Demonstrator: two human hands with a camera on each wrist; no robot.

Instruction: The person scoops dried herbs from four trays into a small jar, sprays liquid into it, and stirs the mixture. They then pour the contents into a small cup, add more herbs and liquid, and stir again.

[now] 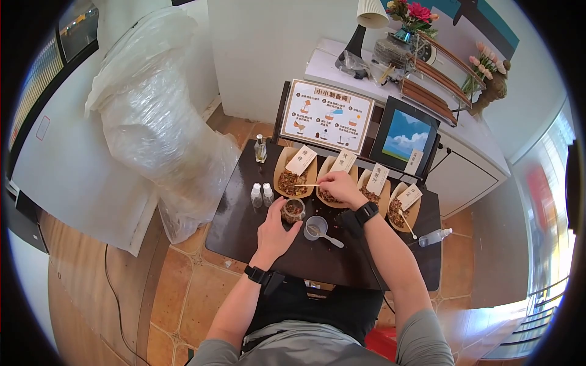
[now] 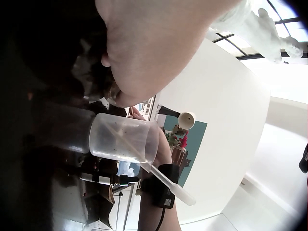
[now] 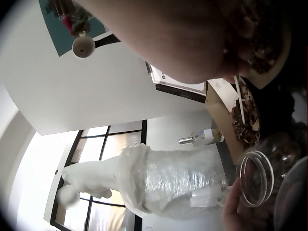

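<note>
My left hand curls round a small clear jar holding dark bits, on the dark table; the jar's round open mouth faces the camera in the right wrist view. Over the second paper tray from the left, my right hand has its fingers bent down at the dried brown bits; what they touch is hidden. A thin pale stick lies over the leftmost tray, its right end near those fingers. Close to the jar stands a clear plastic cup with a white spoon leaning in it.
Two small bottles stand left of the jar, and a glass bottle farther back. Two more trays of bits stand to the right, near a spray bottle. A picture sign and a dark-framed screen stand behind.
</note>
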